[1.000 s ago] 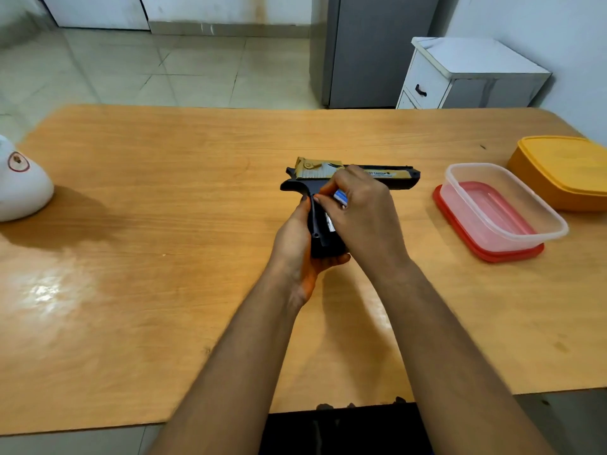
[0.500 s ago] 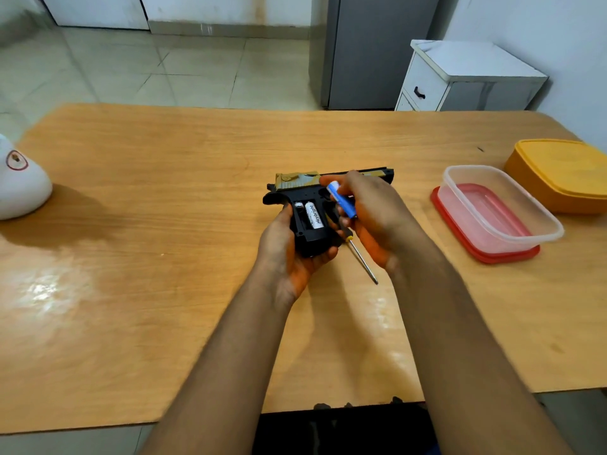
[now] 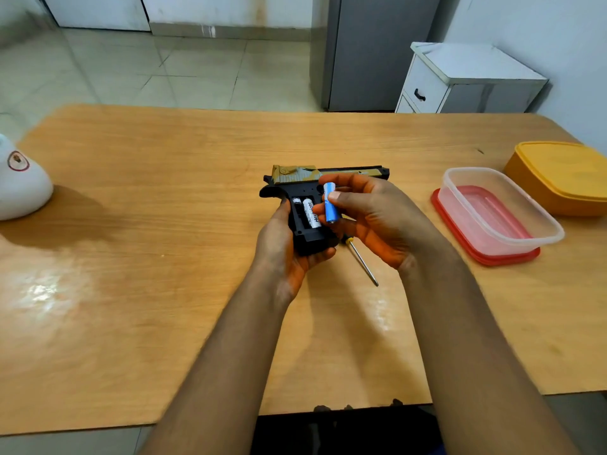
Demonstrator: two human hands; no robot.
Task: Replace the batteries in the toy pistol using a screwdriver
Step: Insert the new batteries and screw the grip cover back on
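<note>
A black and gold toy pistol (image 3: 297, 174) lies on its side above the wooden table (image 3: 164, 224), and my left hand (image 3: 282, 244) grips its handle from below. The battery compartment in the handle is uncovered and shows two white batteries (image 3: 310, 213). My right hand (image 3: 374, 218) pinches a blue battery (image 3: 330, 201) between thumb and fingers, just right of the compartment. A screwdriver's metal shaft (image 3: 363, 262) sticks out from under my right hand, pointing toward me; its handle is hidden.
To the right stand a clear plastic box on a red lid (image 3: 492, 215) and a closed yellow box (image 3: 565, 175). A white rounded object (image 3: 19, 185) sits at the left edge. Beyond the table are a grey fridge (image 3: 371, 50) and a white cabinet (image 3: 460, 80).
My right hand has drawn back from over the pistol's handle, baring the compartment and its batteries. The blue battery is now held more upright, and the pistol sits slightly lower and further left.
</note>
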